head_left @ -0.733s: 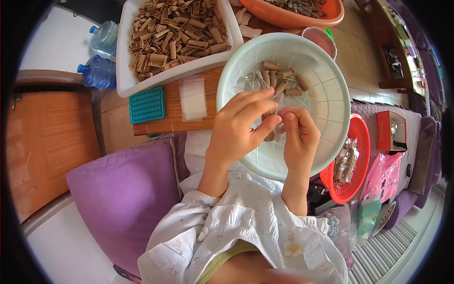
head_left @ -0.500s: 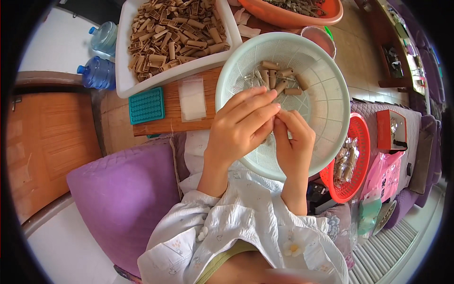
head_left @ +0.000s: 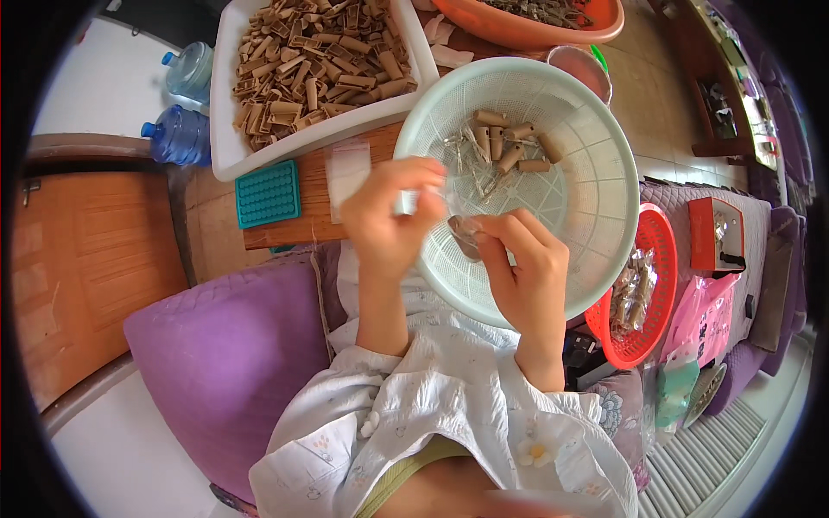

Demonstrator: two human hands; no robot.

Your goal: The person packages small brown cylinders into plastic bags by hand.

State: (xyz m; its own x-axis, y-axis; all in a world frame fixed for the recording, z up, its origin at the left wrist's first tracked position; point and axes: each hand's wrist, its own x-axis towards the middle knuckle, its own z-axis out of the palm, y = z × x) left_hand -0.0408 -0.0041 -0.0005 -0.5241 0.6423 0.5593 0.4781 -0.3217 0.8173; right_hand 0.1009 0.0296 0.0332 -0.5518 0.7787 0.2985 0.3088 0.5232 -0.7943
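Observation:
My right hand (head_left: 528,268), over the near part of a pale green mesh basket (head_left: 615,186), pinches a small clear plastic bag with a brown piece (head_left: 466,237) inside. To its left, my left hand (head_left: 384,223) is raised at the basket's rim, blurred, thumb and fingers curled together. Something whitish and see-through shows at those fingers, too smeared to name. Inside the basket lie several brown tube-shaped pieces (head_left: 511,157) and thin clear items (head_left: 466,148), bunched toward the far side.
A white tray (head_left: 324,125) heaped with brown pieces stands at the far left, beside a teal moulded tray (head_left: 268,193) and clear bags (head_left: 347,177). An orange basin (head_left: 553,34) is at the back. A red basket (head_left: 661,285) with wrapped pieces sits at right.
My hands, together over the basket before, have come apart. The left moved left and back toward me; the right drew slightly nearer, and the bagged brown piece now shows at its fingertips.

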